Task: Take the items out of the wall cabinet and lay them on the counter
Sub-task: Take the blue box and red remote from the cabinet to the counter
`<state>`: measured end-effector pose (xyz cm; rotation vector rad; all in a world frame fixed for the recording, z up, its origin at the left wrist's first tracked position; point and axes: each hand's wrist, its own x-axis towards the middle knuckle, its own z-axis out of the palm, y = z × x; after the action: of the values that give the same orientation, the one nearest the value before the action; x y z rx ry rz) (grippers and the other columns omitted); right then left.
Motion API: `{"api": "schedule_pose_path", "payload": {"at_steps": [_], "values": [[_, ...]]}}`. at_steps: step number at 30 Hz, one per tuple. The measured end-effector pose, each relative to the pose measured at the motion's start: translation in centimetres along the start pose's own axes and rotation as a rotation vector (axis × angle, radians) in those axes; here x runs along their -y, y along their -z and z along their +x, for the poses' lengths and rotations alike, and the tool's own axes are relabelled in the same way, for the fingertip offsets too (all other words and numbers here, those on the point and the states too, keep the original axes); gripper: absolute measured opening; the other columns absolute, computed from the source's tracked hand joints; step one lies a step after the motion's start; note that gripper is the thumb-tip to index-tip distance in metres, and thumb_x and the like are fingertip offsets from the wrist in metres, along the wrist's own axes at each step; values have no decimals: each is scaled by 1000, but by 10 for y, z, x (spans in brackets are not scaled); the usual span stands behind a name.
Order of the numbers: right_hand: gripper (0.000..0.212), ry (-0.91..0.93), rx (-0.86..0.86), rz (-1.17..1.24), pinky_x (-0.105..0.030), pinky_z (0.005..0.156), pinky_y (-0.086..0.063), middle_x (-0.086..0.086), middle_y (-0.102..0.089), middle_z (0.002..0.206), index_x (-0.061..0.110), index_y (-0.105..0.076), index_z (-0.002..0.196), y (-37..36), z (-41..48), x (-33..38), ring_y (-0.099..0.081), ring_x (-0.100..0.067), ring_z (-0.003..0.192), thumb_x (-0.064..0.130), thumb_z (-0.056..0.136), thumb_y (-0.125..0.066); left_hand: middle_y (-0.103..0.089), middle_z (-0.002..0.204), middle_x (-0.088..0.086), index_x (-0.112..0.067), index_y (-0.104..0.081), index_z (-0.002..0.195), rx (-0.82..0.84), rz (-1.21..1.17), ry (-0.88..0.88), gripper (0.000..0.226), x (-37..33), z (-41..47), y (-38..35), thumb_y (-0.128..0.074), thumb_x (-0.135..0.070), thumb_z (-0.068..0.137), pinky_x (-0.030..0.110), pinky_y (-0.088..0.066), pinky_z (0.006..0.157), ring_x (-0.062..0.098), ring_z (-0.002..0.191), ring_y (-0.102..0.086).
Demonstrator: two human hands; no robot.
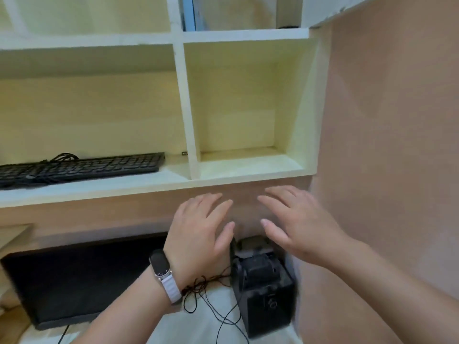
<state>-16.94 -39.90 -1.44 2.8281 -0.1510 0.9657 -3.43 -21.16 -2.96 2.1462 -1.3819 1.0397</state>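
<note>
A pinkish-brown plastered wall (pixel 385 145) closed the corner on the right. The wall cabinet (pixel 184 95) was mounted against it, an open grid of white-edged boards with pale yellow, matte insides.

In its wide lower-left compartment lay a black keyboard (pixel 82 167), flat and keys up. Its long axis ran left to right along the shelf, the right end pointing toward the upright divider and stopping short of it, the left end cut off by the edge of view. Its black cable (pixel 62 157) was bunched in loops on and behind it. In the compartment above the right-hand one stood a thin blue slab (pixel 190 13), upright against the divider.

Below the cabinet, a boxy black device (pixel 263 291) of dull plastic stood upright on the white desk (pixel 211 326), close to the right wall. A curved moulded part showed at its top, but blur hid the detail. Thin dark cords (pixel 213 309) trailed from it across the desk. To its left sat a flat black monitor (pixel 74 281).

Both hands hovered side by side just above the device and under the cabinet's bottom board. The left hand (pixel 198 232), with a dark band on a pale strap (pixel 164 276) at the wrist, had an open grip, fingers straight and spread, holding nothing. The right hand (pixel 298 224) was likewise open and empty.
</note>
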Motion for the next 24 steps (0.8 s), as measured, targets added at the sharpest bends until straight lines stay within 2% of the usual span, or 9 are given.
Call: {"api": "schedule_pose_path", "payload": {"at_steps": [8, 12, 18, 21, 24], "values": [[52, 73, -210, -47, -44, 83, -51, -11, -65, 120, 13, -65, 119, 41, 79, -45, -61, -33, 104, 47, 88, -41, -64, 120, 7, -16, -66, 119, -195, 76, -21, 40, 23, 99, 33, -53, -39, 88, 38, -41, 88, 27, 109, -58], [53, 107, -276, -66, -44, 87, -49, -11, -63, 123, 13, -62, 123, 68, 112, -54, -58, -33, 111, 47, 89, -41, -63, 122, 7, -16, -65, 121, -270, 95, -106, 43, 31, 150, 60, -50, -40, 89, 39, -39, 89, 27, 113, -57], [53, 155, -429, -97, -42, 88, -46, -13, -62, 121, 10, -62, 122, 124, 177, -64, -56, -33, 110, 46, 90, -41, -63, 119, 12, -10, -64, 120, -411, 130, -318, 40, 40, 235, 121, -54, -35, 90, 44, -48, 88, 31, 108, -58], [52, 169, -440, -143, -42, 85, -47, -12, -61, 119, 10, -60, 123, 151, 208, -69, -55, -34, 107, 46, 91, -40, -63, 118, 11, -11, -63, 121, -360, 193, -357, 43, 44, 282, 145, -52, -39, 89, 45, -49, 86, 32, 107, -57], [48, 24, -277, -36, -42, 95, -43, -4, -50, 133, 20, -50, 133, 170, 240, -72, -44, -26, 122, 49, 95, -42, -62, 118, 10, -17, -59, 124, -182, 307, -342, 51, 47, 322, 162, -43, -50, 89, 46, -50, 84, 33, 105, -57]]}}
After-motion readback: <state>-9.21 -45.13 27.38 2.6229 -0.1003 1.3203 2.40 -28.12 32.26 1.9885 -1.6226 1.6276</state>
